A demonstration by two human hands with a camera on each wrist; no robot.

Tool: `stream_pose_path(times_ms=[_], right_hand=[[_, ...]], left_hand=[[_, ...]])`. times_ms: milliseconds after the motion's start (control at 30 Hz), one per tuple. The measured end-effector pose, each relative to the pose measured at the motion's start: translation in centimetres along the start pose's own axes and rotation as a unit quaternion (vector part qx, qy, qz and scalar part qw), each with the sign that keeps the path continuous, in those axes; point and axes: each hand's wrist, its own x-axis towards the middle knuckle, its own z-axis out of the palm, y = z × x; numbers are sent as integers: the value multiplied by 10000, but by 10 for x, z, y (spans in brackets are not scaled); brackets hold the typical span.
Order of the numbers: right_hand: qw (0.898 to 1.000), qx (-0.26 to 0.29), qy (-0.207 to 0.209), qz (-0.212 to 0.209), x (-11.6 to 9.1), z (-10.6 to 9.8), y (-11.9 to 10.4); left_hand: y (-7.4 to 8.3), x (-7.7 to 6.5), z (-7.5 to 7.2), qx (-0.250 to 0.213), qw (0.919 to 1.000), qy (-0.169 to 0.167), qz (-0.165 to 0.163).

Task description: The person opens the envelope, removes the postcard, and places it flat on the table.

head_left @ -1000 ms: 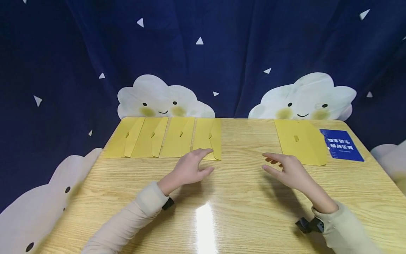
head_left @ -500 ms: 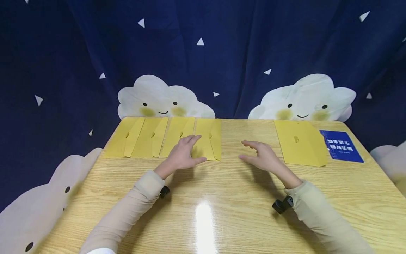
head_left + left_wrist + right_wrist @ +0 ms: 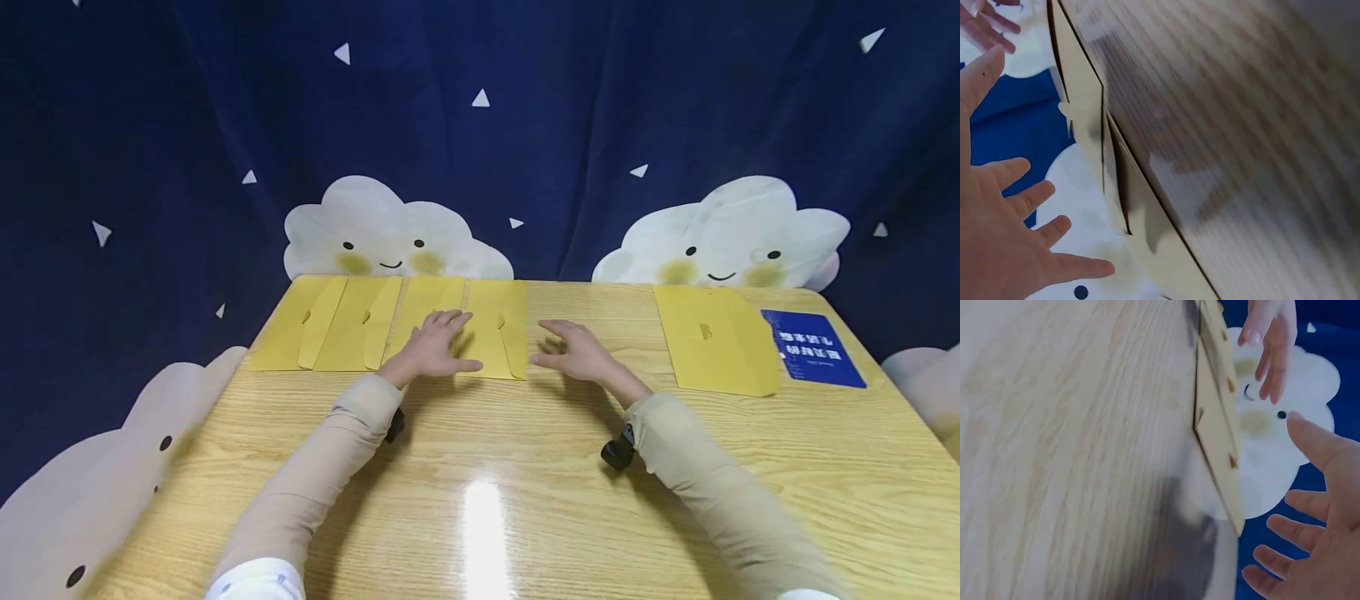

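Note:
Several yellow paper envelopes lie in a row at the table's back left, flaps facing up. My left hand point(image 3: 435, 343) hovers with spread fingers over the two rightmost of them, partly covering the inner one point(image 3: 423, 293). Its thumb overlaps the front part of the rightmost envelope point(image 3: 497, 325) in the head view. Just right of that envelope is my right hand point(image 3: 577, 354), fingers extended toward it and holding nothing. Both wrist views show spread fingers above the envelopes point(image 3: 1213, 425), apart from the paper.
Another yellow envelope point(image 3: 712, 350), its flap unfolded to the right, lies at the back right. Beside it is a blue card point(image 3: 813, 354) with white lettering. A dark blue curtain point(image 3: 555, 125) with clouds hangs behind the wooden table point(image 3: 555, 500).
My right hand has moved left and farther back, from near the right envelope to beside the row. The left hand has shifted slightly left and back, over the row's right end.

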Motion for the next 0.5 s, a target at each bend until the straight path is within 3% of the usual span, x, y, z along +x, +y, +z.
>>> stream_pose_path(times_ms=[133,400,500], right_hand=[[9996,16,-279,44,12,9,7],[9930,-43,-850,816,27,20,8],[9909,-88,-972,921,31,22,8]], left_hand=[[-5,10,1,-37,9996,-283,-64],[-9,25,3,25,9971,-728,-212],[-9,28,3,-63,9960,-838,-297]])
